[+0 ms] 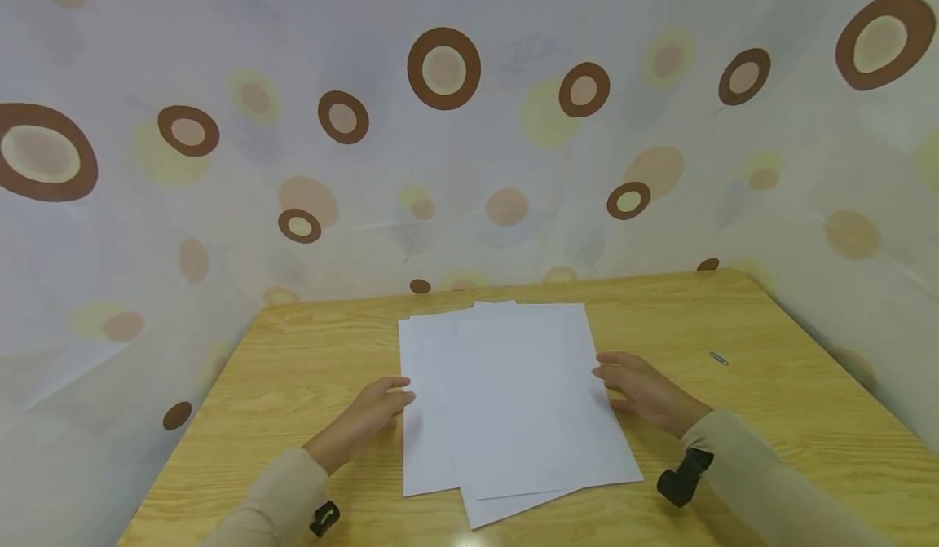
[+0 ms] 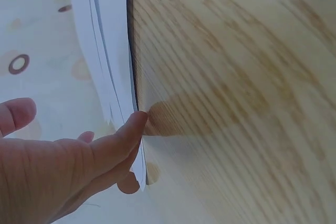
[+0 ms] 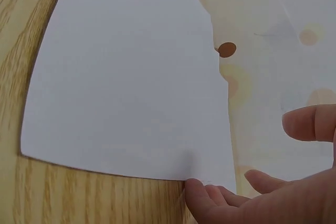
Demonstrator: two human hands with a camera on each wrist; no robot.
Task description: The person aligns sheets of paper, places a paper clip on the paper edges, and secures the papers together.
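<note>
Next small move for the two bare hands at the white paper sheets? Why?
Probably ease the bare left hand and bare right hand inward to square the loose stack of white rectangular paper sheets: its edges are misaligned, corners jut out at the bottom, and the hands sit at opposite side edges.
</note>
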